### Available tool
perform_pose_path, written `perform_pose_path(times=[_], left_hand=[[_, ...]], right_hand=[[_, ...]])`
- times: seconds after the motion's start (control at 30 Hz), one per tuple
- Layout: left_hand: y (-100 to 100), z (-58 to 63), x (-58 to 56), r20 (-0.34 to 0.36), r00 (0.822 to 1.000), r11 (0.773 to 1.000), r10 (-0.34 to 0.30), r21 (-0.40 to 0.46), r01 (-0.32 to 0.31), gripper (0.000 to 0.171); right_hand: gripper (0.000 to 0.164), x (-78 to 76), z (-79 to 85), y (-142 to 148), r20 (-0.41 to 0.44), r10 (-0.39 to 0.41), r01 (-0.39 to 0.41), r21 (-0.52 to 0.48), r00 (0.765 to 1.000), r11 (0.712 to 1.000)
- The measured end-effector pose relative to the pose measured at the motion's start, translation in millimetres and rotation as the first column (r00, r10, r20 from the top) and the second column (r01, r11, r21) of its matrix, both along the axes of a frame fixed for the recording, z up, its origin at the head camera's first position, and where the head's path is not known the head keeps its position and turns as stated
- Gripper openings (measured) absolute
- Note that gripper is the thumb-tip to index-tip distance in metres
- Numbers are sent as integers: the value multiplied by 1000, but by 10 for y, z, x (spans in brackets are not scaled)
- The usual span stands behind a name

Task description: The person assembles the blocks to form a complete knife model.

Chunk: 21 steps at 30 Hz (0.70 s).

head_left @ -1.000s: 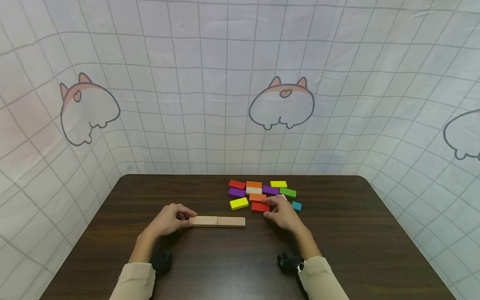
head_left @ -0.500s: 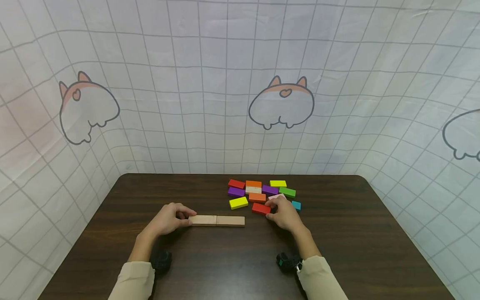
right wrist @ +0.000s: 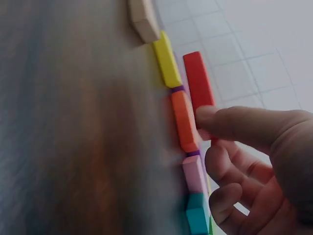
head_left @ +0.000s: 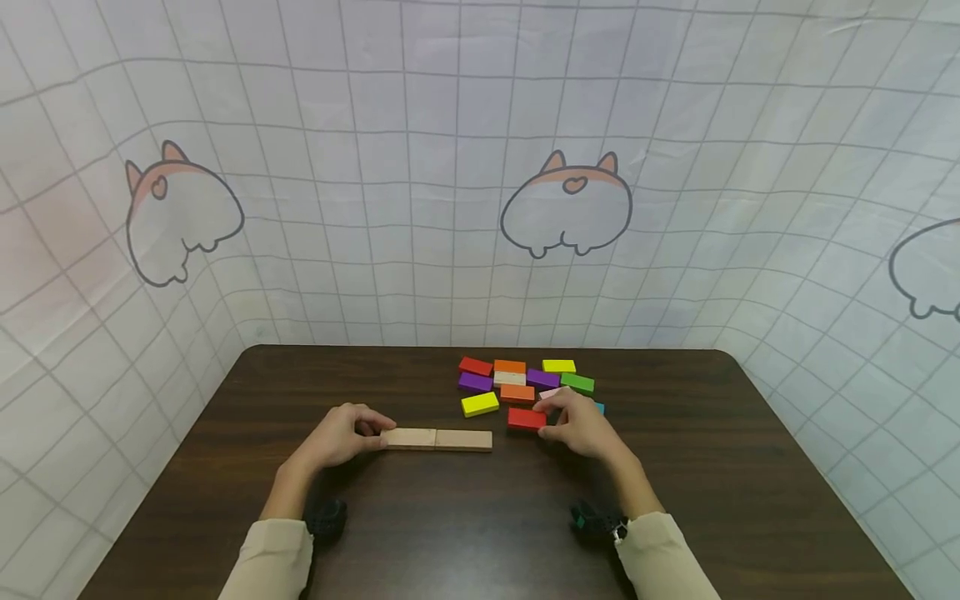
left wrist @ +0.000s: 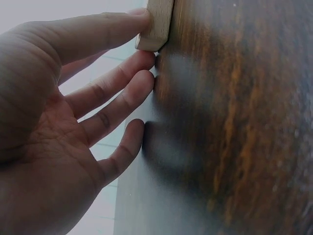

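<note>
My left hand (head_left: 343,437) pinches the left end of a plain wooden block (head_left: 412,439) between thumb and fingers. In the left wrist view the thumb lies on the block's near face, and the other fingertips reach the tabletop. A second plain wooden block (head_left: 463,441) continues the line to the right, end to end with the first. Between thumb and fingers, my right hand (head_left: 583,425) holds a red block (head_left: 527,418) by its right end. The right wrist view shows this red block (right wrist: 197,78) raised off the table, with an orange block (right wrist: 183,120) beyond it.
Behind the red block lie several coloured blocks, among them a yellow block (head_left: 480,405), an orange block (head_left: 517,393), a purple block (head_left: 476,382) and a green block (head_left: 577,383). My right hand partly covers a pink block (head_left: 549,393) and a blue block (head_left: 600,408). A dark wooden table (head_left: 450,517) carries everything.
The red block has been gripped and drawn slightly right and toward me, away from the orange block, and lifted. My left hand and the wooden blocks have stayed put.
</note>
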<state>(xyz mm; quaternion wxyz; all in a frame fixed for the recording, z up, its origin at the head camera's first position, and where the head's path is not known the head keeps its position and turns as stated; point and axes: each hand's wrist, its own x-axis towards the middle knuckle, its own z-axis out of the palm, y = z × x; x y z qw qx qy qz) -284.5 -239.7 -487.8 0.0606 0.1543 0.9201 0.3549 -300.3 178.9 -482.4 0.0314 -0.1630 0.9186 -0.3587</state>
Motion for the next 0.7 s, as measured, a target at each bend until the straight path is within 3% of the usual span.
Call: perform_pose_path(times=[0.33, 0.7], left_hand=[[15, -12, 1, 6, 1000, 1000, 7, 4, -7, 22], [11, 2, -4, 6, 1000, 1000, 9, 8, -9, 22]], right_hand=[[30, 109, -47, 106, 16, 78, -79, 79, 997, 994], [27, 135, -66, 147, 40, 135, -138, 69, 990, 988]])
